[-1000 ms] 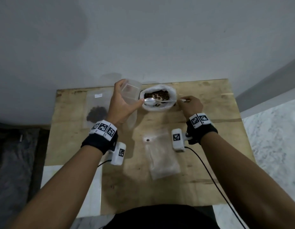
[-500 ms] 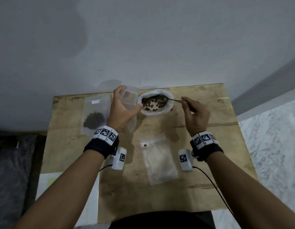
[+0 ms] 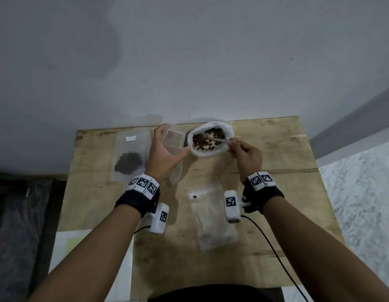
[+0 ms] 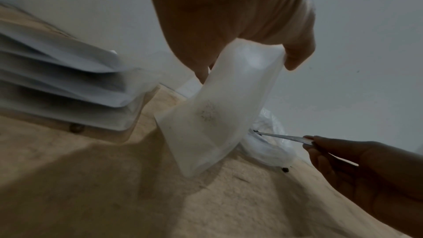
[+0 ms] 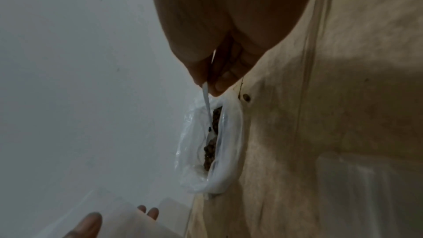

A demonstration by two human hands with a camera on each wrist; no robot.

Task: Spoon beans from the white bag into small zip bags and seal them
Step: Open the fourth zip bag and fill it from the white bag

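Head view: left hand (image 3: 165,153) raised, thumb and fingers curled around open zip bag (image 3: 173,141) beside white bag (image 3: 211,139) at table (image 3: 276,153) rear; right hand (image 3: 247,154) pinches spoon (image 3: 218,139), bowl dipped in beans (image 3: 202,140).

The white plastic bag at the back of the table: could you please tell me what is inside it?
Dark brown beans and the metal spoon held by the right hand; the spoon's bowl is buried, its load hidden.
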